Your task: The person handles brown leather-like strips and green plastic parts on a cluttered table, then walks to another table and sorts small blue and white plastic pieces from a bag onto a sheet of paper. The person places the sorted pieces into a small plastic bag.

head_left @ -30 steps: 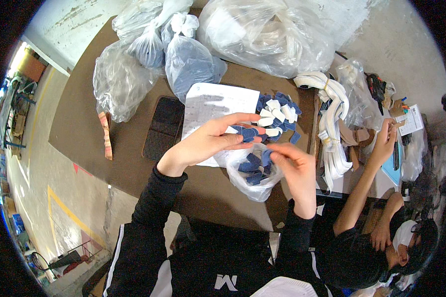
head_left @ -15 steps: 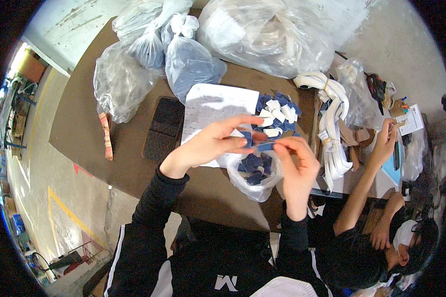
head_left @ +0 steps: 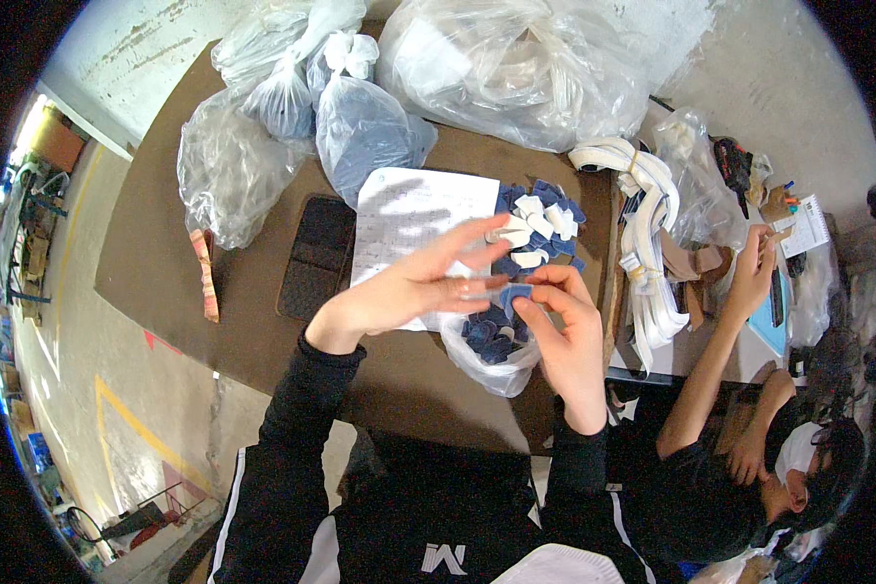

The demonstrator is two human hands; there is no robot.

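Between the thumb and fingers of my right hand (head_left: 572, 336) is a small blue fabric piece (head_left: 513, 295). My left hand (head_left: 414, 287) is open, its fingers spread and slightly blurred, with the tips close to the held piece. Beneath both hands stands an open clear plastic bag (head_left: 496, 378) holding several dark blue pieces. Just beyond the fingers lies a pile of blue and white fabric pieces (head_left: 545, 222), partly hidden by my left fingertips. Under my left hand a white paper sheet (head_left: 389, 209) with handwriting lies on the brown table (head_left: 243, 336).
Tied plastic bags (head_left: 370, 136) and a large clear bag (head_left: 516, 78) fill the table's far side. A dark phone case (head_left: 313, 258) lies left of the paper. Bundled white strips (head_left: 652, 282) lie at right, near a co-worker's raised hand (head_left: 752, 273).
My left fingers have spread and drawn slightly back from the blue piece, which stays in my right hand. The whole view has shifted a little.
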